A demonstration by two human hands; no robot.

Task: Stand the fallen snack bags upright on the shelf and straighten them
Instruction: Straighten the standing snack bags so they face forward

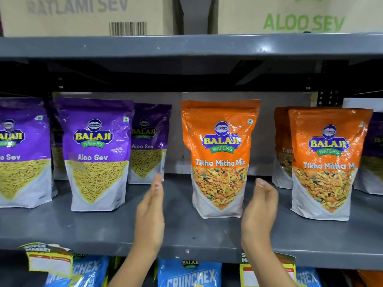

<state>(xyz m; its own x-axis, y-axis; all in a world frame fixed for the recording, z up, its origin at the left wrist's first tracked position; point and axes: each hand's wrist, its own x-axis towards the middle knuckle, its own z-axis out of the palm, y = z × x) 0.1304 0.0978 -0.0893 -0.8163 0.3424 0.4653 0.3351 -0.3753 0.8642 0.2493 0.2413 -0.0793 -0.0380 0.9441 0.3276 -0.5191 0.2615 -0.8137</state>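
An orange Tikha Mitha Mix bag (219,158) stands upright in the middle of the grey shelf (103,228). My left hand (150,214) is held open to its left, clear of it. My right hand (259,214) is open close to the bag's lower right edge; whether it touches is unclear. Another orange bag (325,162) stands at the right with one more behind it (283,146). Purple Aloo Sev bags stand upright at the left: one at the edge (20,152), one in front (95,154), one further back (148,143).
Cardboard cartons (83,15) sit on the upper shelf (186,46). Blue Crunchex bags (189,274) hang below the shelf edge, with price tags (49,259) clipped on it. A purple bag (373,154) shows at the far right.
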